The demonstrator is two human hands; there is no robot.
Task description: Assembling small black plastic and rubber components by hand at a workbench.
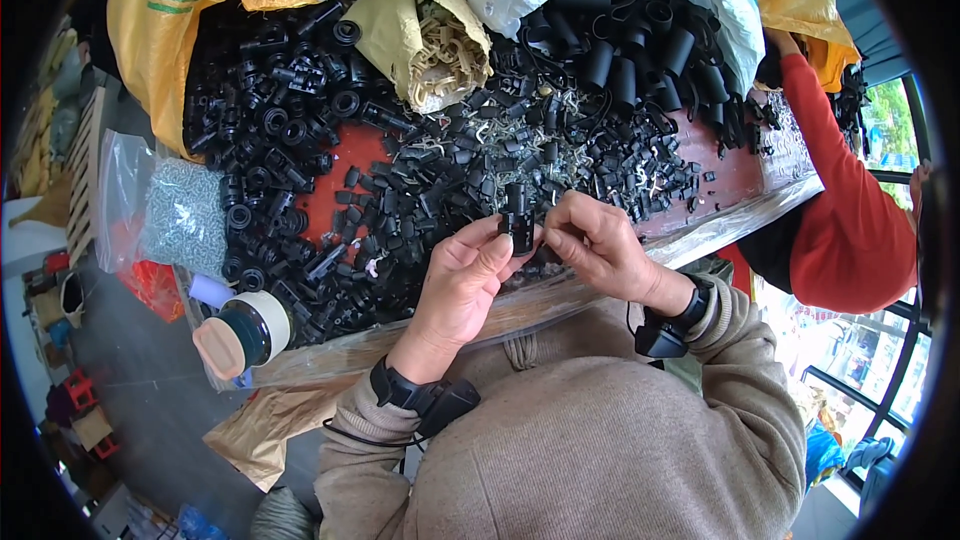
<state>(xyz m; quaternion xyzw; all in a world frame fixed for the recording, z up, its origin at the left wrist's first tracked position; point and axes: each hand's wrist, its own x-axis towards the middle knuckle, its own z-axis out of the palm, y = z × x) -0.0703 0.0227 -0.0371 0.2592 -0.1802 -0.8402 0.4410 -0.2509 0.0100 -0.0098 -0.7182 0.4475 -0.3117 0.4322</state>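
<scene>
Between the thumb and fingers of my left hand (pixel 466 285) is a small black plastic part (pixel 517 220), held upright above the table's near edge. My right hand (pixel 606 250) is just to the right of it, thumb and forefinger pinched together beside the part. Whatever those fingertips grip, if anything, is too small to make out. Beyond both hands spreads a pile of small black plastic pieces (pixel 430 195), mixed with pale metal bits (pixel 545 135). A dark device is strapped on each of my wrists.
Larger black ringed parts (pixel 270 120) heap at the left, black cylinders (pixel 625 80) at the far right. A paper sack (pixel 385 30) spills beige strips. A clear bag of screws (pixel 185 215) and a lidded jar (pixel 262 325) flank the left edge. A person in a red sleeve (pixel 830 140) works at right.
</scene>
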